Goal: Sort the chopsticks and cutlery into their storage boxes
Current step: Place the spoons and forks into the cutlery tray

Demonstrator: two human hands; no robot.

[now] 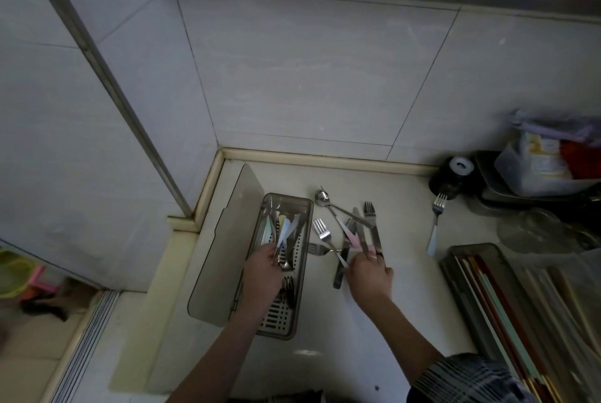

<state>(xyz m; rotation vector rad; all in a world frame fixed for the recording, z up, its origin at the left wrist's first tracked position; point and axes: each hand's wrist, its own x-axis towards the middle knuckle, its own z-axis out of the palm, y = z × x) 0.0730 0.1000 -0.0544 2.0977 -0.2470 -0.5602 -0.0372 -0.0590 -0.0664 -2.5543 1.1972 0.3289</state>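
Head view. I look down on a pale countertop (406, 288) set into a tiled corner. Left of centre stands the cutlery box (304, 207), a smoky translucent tray with a slotted floor; its lid (224, 240) lies flat just beside it on the left. My left hand (263, 272) reaches into the box, fingers curled round a bundle of pastel-handled cutlery (286, 230) whose ends point to the far end of the tray. More dark utensils lie on the slotted floor nearer to me.

My right hand (369, 275) rests on the loose pile of cutlery (354, 230) on the counter, just right of the box. Its fingertips pinch the near end of a slim pale handle; I cannot tell exactly which piece this belongs to. The pile holds forks, knives and a spoon (322, 197) at its far end, crossing one another. A single fork (435, 223) lies well apart to the right.

At the right edge, the chopstick box (452, 267) holds long chopsticks (494, 301) in red, pale green and light tones, lying lengthwise. Beyond it sit a dark round jar (450, 176) and a clear container (533, 165) on a tray.
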